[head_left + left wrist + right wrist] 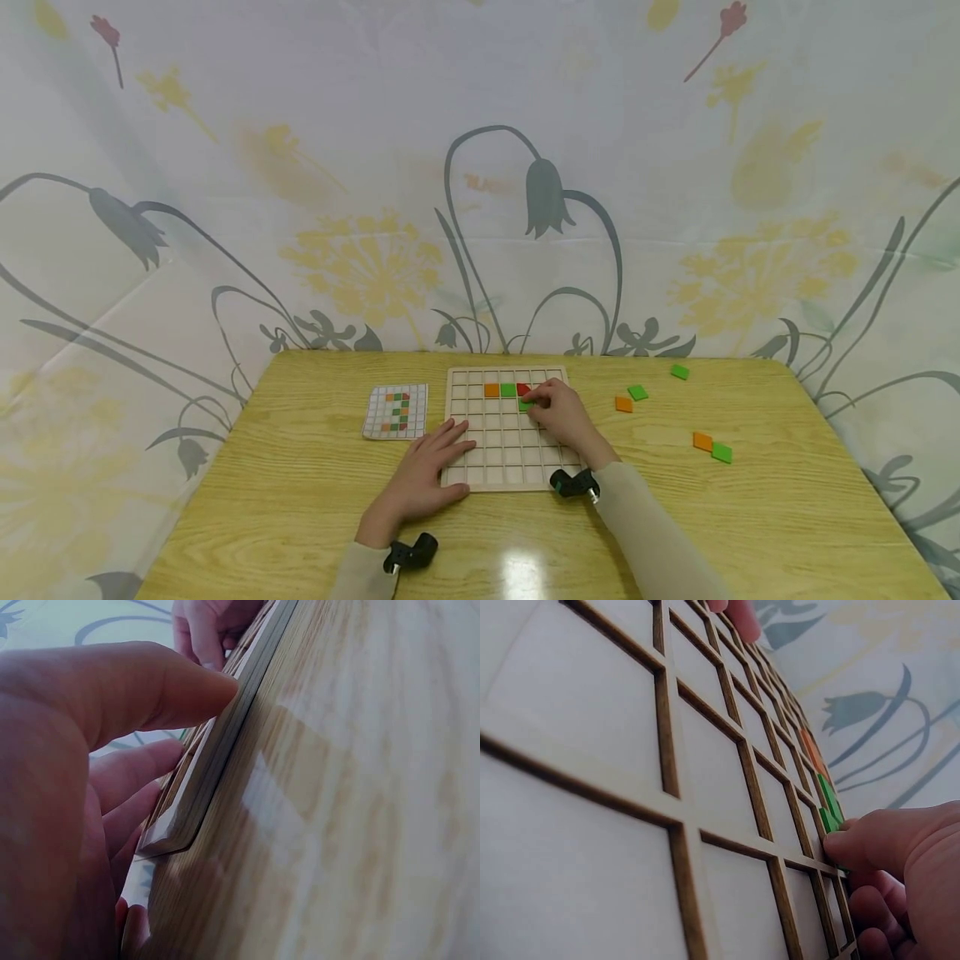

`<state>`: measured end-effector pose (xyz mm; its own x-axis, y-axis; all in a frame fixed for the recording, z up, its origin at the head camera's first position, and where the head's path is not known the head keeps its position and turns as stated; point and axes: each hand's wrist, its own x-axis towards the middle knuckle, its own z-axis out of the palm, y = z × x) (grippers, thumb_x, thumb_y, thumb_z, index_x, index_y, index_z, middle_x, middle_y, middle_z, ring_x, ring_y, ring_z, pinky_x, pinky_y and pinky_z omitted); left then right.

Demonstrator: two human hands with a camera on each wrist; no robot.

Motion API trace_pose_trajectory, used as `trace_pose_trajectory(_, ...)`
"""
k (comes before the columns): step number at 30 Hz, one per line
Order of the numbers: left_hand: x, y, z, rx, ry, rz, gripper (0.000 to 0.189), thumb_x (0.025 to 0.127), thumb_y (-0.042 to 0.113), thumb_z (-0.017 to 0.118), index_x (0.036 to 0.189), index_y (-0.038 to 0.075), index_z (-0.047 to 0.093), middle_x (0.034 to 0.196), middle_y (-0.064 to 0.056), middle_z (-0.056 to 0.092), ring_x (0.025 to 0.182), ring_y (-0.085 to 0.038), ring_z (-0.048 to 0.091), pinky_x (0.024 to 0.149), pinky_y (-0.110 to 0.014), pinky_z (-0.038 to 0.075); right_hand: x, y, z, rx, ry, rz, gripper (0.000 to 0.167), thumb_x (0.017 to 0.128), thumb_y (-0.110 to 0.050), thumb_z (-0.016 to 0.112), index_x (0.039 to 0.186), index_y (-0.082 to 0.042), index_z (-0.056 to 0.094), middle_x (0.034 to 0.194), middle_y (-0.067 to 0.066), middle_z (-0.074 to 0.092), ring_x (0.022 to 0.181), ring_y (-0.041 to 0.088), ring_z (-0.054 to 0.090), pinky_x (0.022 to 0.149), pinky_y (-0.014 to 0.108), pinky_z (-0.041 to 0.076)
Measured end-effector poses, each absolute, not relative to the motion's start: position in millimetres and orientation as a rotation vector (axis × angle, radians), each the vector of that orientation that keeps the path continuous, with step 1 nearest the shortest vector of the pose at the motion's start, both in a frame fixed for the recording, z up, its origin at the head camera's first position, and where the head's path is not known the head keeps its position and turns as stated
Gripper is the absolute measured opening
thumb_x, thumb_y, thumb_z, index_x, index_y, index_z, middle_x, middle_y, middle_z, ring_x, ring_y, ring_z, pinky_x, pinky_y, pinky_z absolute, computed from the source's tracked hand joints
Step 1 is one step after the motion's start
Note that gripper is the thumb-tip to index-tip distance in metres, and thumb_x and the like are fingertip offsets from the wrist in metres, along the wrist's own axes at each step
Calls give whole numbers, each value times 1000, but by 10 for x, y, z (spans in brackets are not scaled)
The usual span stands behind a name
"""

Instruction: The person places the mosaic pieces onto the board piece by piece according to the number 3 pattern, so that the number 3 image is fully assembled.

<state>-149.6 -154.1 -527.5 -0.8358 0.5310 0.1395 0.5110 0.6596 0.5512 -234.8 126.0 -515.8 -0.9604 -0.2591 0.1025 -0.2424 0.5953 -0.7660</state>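
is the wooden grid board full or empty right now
Neither: the grid board is partly filled. An orange tile, a green tile and a red tile sit in one row; most visible cells are bare.

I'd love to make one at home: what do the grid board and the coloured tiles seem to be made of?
Grid board: probably wood, perhaps plywood, with a pale, matt finish; its dividers have dark brown sides.
Coloured tiles: painted wood or plastic, I can't tell which; they look thin, smooth and evenly coloured, with no visible grain.
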Motion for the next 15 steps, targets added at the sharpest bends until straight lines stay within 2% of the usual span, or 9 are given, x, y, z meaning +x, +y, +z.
trace_pose_trajectory(15,-1495,-1547,-5271,892,2826,932,62,84,36,66,143,17,57,160,-2,33,150,-24,19,114,-60,20,-2359,1362,-5143,-513,2749,-1362,19,90,-4,67,106,-8,75,95,1,61,80,16,53,74,35,47)
